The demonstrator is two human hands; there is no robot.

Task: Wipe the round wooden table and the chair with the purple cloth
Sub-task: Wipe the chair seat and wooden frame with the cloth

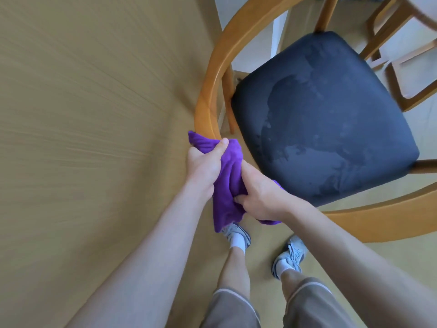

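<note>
I look straight down on a wooden chair whose curved backrest rail [208, 86] rings a dark blue cushioned seat [331, 110] with damp patches on it. The purple cloth [227, 183] is bunched around the near end of that rail. My left hand [205, 164] grips the cloth's upper part against the rail, thumb on top. My right hand [262, 197] clutches the cloth lower down, just in front of the seat's near corner. At the top right corner a pale curved edge, perhaps the round table [425, 10], is barely in view.
Tan floor [82, 114] fills the left side. My two feet in grey sneakers [238, 235] stand just below the cloth. A second wooden chair frame [402, 74] stands at the right, beyond the seat. A white wall strip [250, 27] lies behind the chair.
</note>
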